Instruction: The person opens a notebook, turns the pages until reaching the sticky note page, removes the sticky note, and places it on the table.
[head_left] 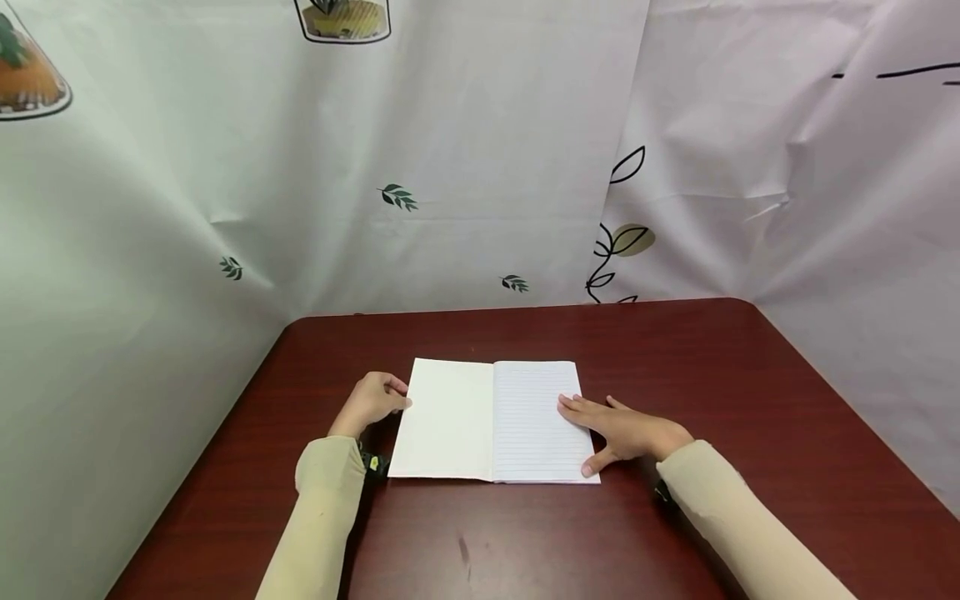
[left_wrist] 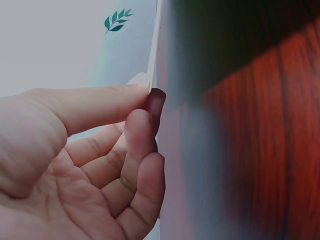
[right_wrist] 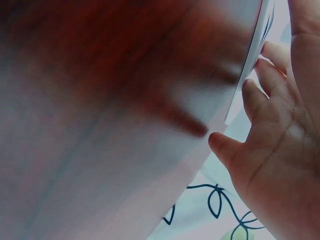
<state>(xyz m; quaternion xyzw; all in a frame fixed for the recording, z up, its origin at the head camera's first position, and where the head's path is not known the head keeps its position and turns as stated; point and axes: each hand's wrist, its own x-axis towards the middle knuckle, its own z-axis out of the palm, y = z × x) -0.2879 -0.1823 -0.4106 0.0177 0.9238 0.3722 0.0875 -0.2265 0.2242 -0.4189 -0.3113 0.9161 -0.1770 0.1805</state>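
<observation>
An open notebook (head_left: 442,421) lies on the table, a blank white side at left and a lined page (head_left: 534,433) at right. At its left edge, my left hand (head_left: 370,403) pinches the blank cover between thumb and fingers. The left wrist view has that thin edge (left_wrist: 155,47) at the thumb tip, with the other fingers of the left hand (left_wrist: 95,155) curled below. My right hand (head_left: 626,429) rests with spread fingers on the right margin of the lined page. In the right wrist view, the right hand (right_wrist: 280,130) lies along the notebook's side (right_wrist: 250,55).
The dark red wooden table (head_left: 675,358) spreads around the notebook on all sides. White printed cloth (head_left: 480,167) hangs behind the table and along its left and right sides. A dark strap (head_left: 372,461) is on my left wrist.
</observation>
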